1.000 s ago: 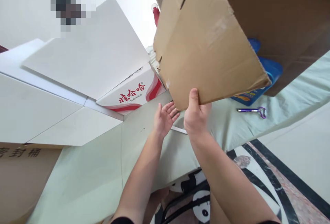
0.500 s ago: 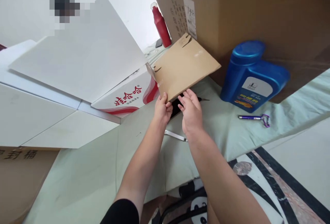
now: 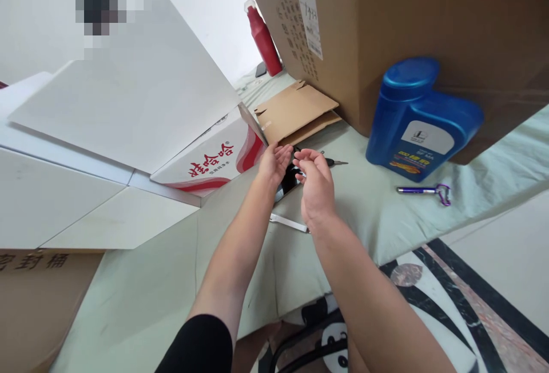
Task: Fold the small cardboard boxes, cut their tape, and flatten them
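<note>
A flat folded piece of brown cardboard lies on the cloth-covered surface, against the large carton. Just in front of its near edge is my left hand, palm up with the fingers extended and nothing held. My right hand is beside it, fingers apart and slightly curled, holding nothing. Between and beneath the hands lies a dark, glossy object, partly covered by them. A pointed tool tip pokes out to the right of my right hand. Nearer me is a slim white tool.
A large brown carton stands behind. To the right are a blue jug and a purple pen-like item with a clip. On the left stand white panels and a red-and-white box. A red bottle is farther back.
The folded cardboard, previously raised in my left hand, has dropped back onto the surface and been let go. My left hand has opened; my right hand has barely moved.
</note>
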A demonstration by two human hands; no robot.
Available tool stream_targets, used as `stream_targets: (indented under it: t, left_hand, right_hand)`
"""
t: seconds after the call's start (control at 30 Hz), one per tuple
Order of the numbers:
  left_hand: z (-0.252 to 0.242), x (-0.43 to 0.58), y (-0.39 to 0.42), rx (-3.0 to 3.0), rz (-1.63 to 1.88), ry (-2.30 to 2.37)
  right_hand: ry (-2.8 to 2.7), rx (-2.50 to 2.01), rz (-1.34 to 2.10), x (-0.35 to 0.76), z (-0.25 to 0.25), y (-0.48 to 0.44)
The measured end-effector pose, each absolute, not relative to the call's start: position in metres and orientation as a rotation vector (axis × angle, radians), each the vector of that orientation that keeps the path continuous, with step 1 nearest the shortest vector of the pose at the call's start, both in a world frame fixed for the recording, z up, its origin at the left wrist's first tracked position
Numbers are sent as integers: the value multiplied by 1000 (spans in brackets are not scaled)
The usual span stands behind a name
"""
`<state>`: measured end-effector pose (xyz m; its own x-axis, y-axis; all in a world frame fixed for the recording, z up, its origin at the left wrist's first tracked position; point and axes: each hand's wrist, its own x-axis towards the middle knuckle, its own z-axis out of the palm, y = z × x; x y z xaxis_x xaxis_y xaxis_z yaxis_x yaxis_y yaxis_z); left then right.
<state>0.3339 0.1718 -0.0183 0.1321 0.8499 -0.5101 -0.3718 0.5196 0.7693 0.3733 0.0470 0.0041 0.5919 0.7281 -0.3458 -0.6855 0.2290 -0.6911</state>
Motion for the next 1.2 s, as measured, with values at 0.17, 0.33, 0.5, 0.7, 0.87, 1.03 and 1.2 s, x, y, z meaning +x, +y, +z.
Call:
stream_targets:
  t: [0.17, 0.33, 0.5, 0.7, 0.87, 1.03, 1.2]
  left_hand:
    - [-18, 289, 135, 571, 784, 1045]
    - [-28, 199, 88, 501, 796, 1017]
    - [-41, 109, 47, 411, 985, 1036]
    - [-47, 57, 13, 276, 1079, 972]
    - [-28, 26, 12, 183, 1182, 850]
    - [-11, 1, 9, 133, 1305, 747]
    - [-8, -16, 6, 55, 1322, 680]
  right_hand:
    - [-73, -954, 986, 370, 1, 48]
    - [-130, -1005, 1025, 356, -2, 48]
    - [-273, -1053, 1079, 325, -13, 46]
    - [-611, -1217, 887, 302, -52, 36]
    - [-1099, -1400, 743, 276, -84, 21]
    - [-1703, -1366, 752, 235, -107, 1]
    - [-2120, -1358, 519, 228, -119, -7]
